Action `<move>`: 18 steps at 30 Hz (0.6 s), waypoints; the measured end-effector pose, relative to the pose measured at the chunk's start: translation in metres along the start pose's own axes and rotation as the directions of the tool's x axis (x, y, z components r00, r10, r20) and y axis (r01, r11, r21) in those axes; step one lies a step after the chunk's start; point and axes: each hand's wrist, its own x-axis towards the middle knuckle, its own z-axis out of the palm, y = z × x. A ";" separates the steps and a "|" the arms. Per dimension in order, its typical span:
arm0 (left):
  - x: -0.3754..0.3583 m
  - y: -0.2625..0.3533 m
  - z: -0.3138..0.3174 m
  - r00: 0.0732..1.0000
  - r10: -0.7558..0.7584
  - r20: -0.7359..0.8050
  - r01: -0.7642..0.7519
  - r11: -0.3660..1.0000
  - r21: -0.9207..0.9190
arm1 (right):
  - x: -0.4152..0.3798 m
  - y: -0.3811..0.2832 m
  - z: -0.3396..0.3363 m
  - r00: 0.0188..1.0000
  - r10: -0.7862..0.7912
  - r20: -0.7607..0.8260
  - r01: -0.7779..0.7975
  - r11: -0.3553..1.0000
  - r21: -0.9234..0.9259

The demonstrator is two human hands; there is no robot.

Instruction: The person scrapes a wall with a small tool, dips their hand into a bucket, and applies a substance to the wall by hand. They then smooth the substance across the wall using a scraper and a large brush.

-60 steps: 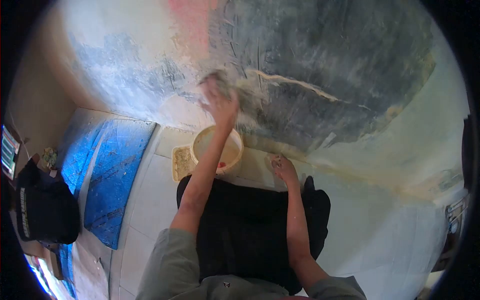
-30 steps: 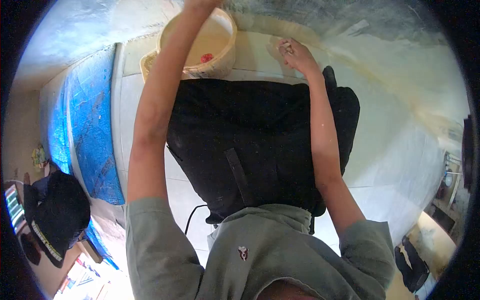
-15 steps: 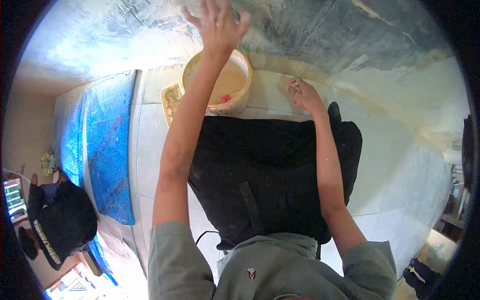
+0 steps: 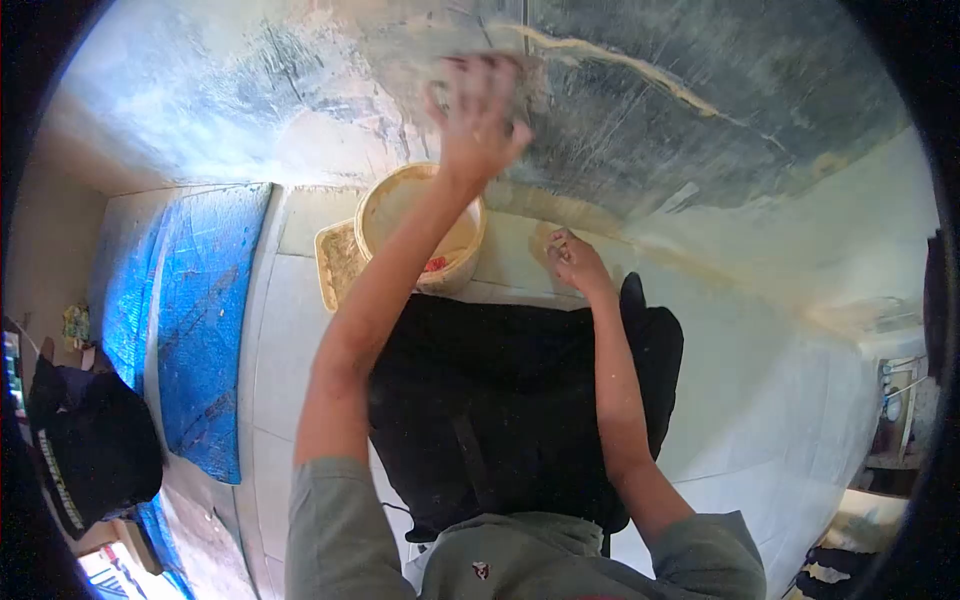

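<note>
My left hand [image 4: 478, 125], blurred by motion, is stretched up to a patchy grey wall [image 4: 620, 110] with its fingers spread over the surface. Below its wrist stands a round cream bucket [image 4: 468, 262], partly hidden by my left forearm; a small red thing [image 4: 434, 265] shows inside. My right hand [image 4: 576, 264] is low, near the foot of the wall, with its fingers curled in and greyish smears on them. What it holds, if anything, I cannot tell. Black cloth [image 4: 500, 370] covers my lap between the two arms.
A shallow yellowish tray [image 4: 325, 275] with crusty brown contents sits left of the bucket. Blue sheeting [image 4: 205, 330] lies farther left on pale floor tiles [image 4: 270, 390]. A dark shape with light lettering [image 4: 95, 440] is at the far left. Dark items [image 4: 835, 575] lie at the lower right.
My left hand has moved right across the wall. The whole view has shifted, so the bucket and lap appear lower and more of the wall shows. My right hand keeps its curled pose.
</note>
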 end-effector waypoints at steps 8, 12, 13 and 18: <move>0.015 -0.025 -0.002 0.970 -0.059 -0.237 0.037 0.995 -0.098 | -0.009 -0.015 -0.013 0.995 0.084 0.062 -0.085 0.996 0.017; 0.005 -0.012 -0.009 0.880 0.465 0.103 -0.475 0.869 0.139 | -0.001 0.000 0.000 0.998 0.016 0.066 -0.018 1.000 0.025; 0.012 -0.020 -0.007 0.877 0.469 0.103 -0.479 0.867 0.138 | 0.000 0.000 -0.002 0.998 0.018 0.063 -0.020 0.999 0.028; 0.008 -0.003 -0.006 0.988 0.031 -0.151 -0.031 1.000 0.002 | 0.000 0.005 -0.002 0.999 0.042 0.031 -0.041 0.998 -0.036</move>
